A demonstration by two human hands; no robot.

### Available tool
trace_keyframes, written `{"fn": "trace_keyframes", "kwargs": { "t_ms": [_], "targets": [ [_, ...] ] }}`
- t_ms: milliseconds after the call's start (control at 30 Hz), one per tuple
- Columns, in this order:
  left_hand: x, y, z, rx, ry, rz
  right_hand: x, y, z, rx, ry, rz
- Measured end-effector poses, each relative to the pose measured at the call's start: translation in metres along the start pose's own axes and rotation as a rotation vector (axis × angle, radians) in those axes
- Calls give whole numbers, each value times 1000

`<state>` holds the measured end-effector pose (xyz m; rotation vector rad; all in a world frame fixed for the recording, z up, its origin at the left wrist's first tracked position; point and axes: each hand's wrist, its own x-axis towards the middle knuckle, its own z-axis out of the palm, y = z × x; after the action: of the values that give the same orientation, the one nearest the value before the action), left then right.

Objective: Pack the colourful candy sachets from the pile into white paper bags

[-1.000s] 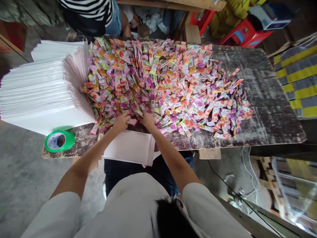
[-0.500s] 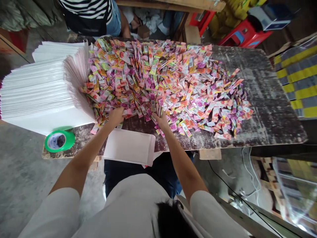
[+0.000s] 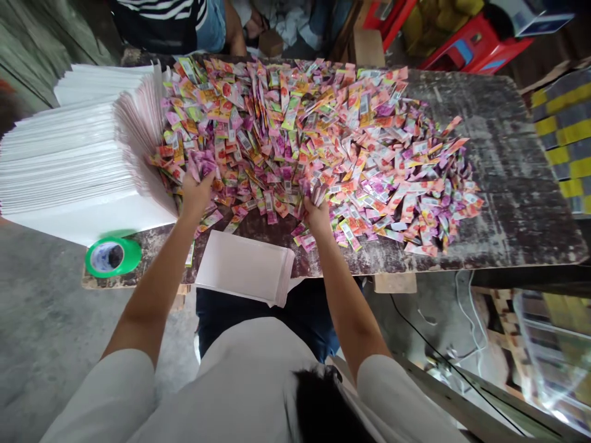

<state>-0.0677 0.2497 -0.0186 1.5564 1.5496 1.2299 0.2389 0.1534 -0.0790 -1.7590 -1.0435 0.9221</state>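
Observation:
A wide heap of small colourful printed sachets (image 3: 332, 147) covers much of the dark worn table. At the heap's left part, my left hand (image 3: 197, 192) is closed around several pinkish-purple sachets. My right hand (image 3: 317, 214) grips a small bunch of sachets over the front of the heap, their ends sticking up past the fingers. Between my forearms a white envelope (image 3: 244, 266) lies flat at the table's front edge, its flap end to the right and partly overhanging. What lies inside the envelope, if anything, is hidden.
A tall stack of white envelopes (image 3: 69, 166) leans at the left end. In front of it sits a green tape roll (image 3: 113, 257). Bare table surface (image 3: 517, 184) shows at right. Across the table is a person in a striped top (image 3: 161, 24), near red stools (image 3: 475, 46).
My left hand has moved up and left and now shows a bunch of sachets. My right hand has shifted slightly right with sachets in it. The view has tilted a little.

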Motion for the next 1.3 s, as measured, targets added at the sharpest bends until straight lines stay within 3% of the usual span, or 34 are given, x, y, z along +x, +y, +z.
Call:
{"fn": "trace_keyframes", "kwargs": {
  "t_ms": [100, 200, 300, 400, 467, 533, 633, 700, 800, 933, 1133, 1300],
  "targets": [
    [-24, -4, -4, 189, -96, -120, -14, -7, 20, -81, -8, 39],
    [-62, -14, 8, 592, -355, -233, -21, -15, 51, -303, -34, 54],
    [-89, -17, 25, 881, -523, -190, -18, -23, 75, -531, -19, 99],
    [-90, -11, 28, 917, -614, -97, -14, -23, 74, -593, -61, 116],
    [-79, -6, 18, 836, -599, 42, -15, -18, 58, -495, -65, 66],
    [-62, -4, 0, 754, -505, 199, -20, -12, 39, -325, -32, -5],
    [-33, -10, -20, 802, -412, 281, -27, -12, 26, -184, -51, -127],
    [-16, -15, -22, 892, -488, 312, -27, -22, 39, -284, -198, -228],
    [-2, -23, -11, 963, -657, 411, -19, -43, 80, -658, -452, -380],
    [1, -31, 2, 1018, -688, 470, -7, -56, 116, -896, -514, -442],
    [-10, -37, 0, 1001, -594, 434, -21, -36, 95, -920, -527, -479],
    [-21, -19, -3, 942, -584, 442, -27, -30, 81, -761, -469, -411]
  ]
}}
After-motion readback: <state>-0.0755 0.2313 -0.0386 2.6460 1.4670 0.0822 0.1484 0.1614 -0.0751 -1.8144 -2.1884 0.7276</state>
